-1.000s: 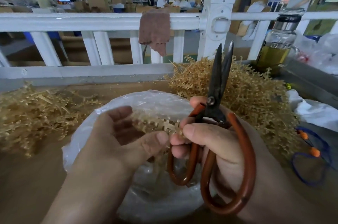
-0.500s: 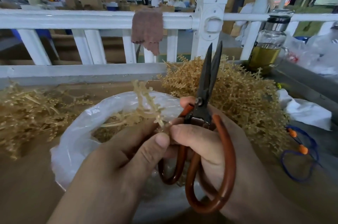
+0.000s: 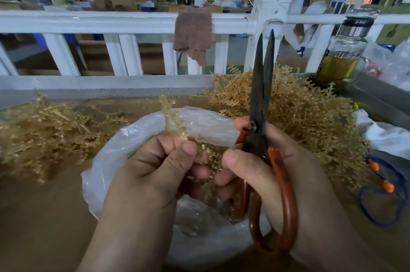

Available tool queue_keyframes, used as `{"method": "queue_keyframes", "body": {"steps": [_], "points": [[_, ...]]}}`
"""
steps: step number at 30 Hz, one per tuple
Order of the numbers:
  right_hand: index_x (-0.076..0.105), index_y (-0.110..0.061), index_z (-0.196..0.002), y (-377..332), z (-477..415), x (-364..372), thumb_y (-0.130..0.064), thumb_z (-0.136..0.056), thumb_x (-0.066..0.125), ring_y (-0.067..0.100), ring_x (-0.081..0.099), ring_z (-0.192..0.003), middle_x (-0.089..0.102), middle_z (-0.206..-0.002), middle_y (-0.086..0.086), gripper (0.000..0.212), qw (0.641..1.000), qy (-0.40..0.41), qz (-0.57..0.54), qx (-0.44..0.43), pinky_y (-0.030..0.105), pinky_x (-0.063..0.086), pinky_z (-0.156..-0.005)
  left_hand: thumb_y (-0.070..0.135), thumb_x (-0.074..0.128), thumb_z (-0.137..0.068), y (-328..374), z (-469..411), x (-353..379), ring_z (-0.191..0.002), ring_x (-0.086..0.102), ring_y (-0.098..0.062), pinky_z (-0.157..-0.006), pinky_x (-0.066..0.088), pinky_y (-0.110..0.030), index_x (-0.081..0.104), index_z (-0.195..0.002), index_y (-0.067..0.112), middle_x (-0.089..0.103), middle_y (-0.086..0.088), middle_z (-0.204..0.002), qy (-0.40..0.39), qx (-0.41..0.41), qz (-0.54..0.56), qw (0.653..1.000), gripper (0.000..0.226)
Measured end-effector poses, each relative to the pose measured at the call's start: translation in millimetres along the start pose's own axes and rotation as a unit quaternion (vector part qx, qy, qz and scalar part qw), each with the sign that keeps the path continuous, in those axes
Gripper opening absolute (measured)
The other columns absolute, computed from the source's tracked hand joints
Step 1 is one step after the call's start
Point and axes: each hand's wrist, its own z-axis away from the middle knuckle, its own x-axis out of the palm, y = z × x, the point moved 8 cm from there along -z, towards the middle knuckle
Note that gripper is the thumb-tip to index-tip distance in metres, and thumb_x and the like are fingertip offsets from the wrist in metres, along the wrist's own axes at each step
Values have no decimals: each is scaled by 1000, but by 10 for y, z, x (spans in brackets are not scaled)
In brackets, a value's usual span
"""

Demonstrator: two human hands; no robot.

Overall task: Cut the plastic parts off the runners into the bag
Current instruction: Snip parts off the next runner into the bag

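My left hand (image 3: 153,169) pinches a tan plastic runner (image 3: 169,116) between thumb and fingers, and the runner stands up over the clear plastic bag (image 3: 111,160). My right hand (image 3: 273,169) grips black scissors (image 3: 261,94) by their orange-brown handles (image 3: 286,207). The blades point straight up and are slightly parted, to the right of the runner and apart from it. Small tan parts (image 3: 210,156) show between the two hands, over the bag's mouth.
A big heap of tan runners (image 3: 310,121) lies behind my right hand, another heap (image 3: 44,129) at the left. A white railing (image 3: 124,23) with a brown cloth (image 3: 193,32) borders the table. A glass bottle (image 3: 341,58) stands far right; a blue cord (image 3: 381,196) lies at right.
My left hand has turned the runner from lying flat to standing upright and shifted its pinch. The scissors stay upright in my right hand, blades now slightly parted.
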Motion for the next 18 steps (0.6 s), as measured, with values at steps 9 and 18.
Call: {"method": "queue_keyframes", "body": {"steps": [9, 18], "points": [[59, -53, -108, -33, -3, -42, -51, -68, 71, 13, 70, -64, 69, -82, -3, 41, 985, -34, 171, -6, 24, 53, -54, 22, 78, -53, 105, -98, -96, -58, 68, -12, -50, 53, -20, 71, -61, 23, 66, -3, -64, 28, 0, 115, 993, 11], [33, -80, -111, 67, -37, -58, -97, -47, 47, -21, 57, -84, 56, -97, -43, 68, 910, -117, 395, 52, 10, 48, -60, 21, 79, -59, 146, -201, -314, -61, 67, -13, -54, 54, -21, 69, -65, 24, 65, -3, -68, 58, 42, 108, 992, 12]]}}
